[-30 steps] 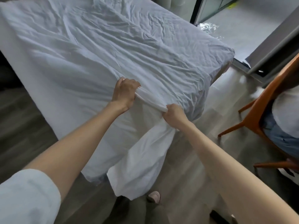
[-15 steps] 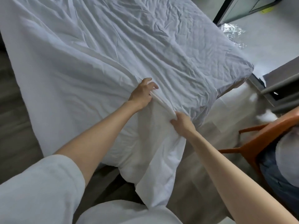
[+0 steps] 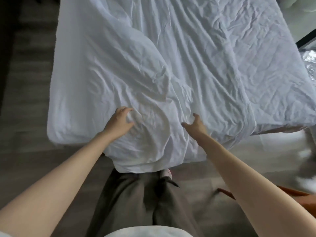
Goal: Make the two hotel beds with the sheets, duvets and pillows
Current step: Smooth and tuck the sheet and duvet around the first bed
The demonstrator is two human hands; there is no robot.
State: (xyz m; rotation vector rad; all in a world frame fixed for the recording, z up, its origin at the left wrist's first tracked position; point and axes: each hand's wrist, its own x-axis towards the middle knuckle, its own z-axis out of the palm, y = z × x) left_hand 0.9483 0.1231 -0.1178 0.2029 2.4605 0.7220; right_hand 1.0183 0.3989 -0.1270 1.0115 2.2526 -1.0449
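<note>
A wrinkled white sheet (image 3: 171,69) covers the bed in front of me, and its near part hangs over the foot edge down to my legs. My left hand (image 3: 118,123) hovers over the sheet near the foot edge with its fingers spread and loosely bent, holding nothing. To its right, my right hand (image 3: 195,124) is also spread over the cloth, fingers apart. A quilted mattress cover (image 3: 280,106) shows bare at the bed's right side.
Dark wood flooring (image 3: 27,100) runs along the bed's left side. An orange wooden chair (image 3: 290,194) stands at the lower right. Crumpled silver foil (image 3: 310,60) lies by a dark door frame at the right edge.
Both hands have let go of the folded sheet edge they gripped and now spread apart over the cloth. The view has swung to look straight down the bed from its foot.
</note>
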